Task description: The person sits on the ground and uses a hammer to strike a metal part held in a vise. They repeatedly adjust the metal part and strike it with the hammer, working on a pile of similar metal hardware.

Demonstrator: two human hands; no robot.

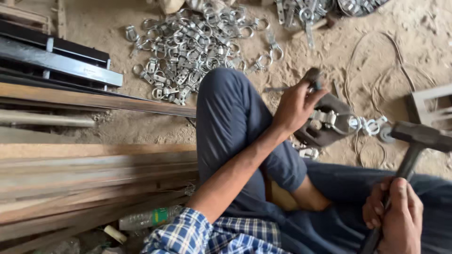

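Watching from afar, I see the left hand [295, 104] clamped on a punch [311, 77] over the metal clamp [329, 120] on the dark block [325, 129]; the right hand [395, 214] grips the raised hammer [419, 136]; I judge a skewed blow could strike the fingers [308, 96].

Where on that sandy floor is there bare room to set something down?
Bare sand lies between the heap of metal clamps and the left hand, and beside the wire loop. It is crowded by the stacked bars and around the block below the hammer in the right hand.
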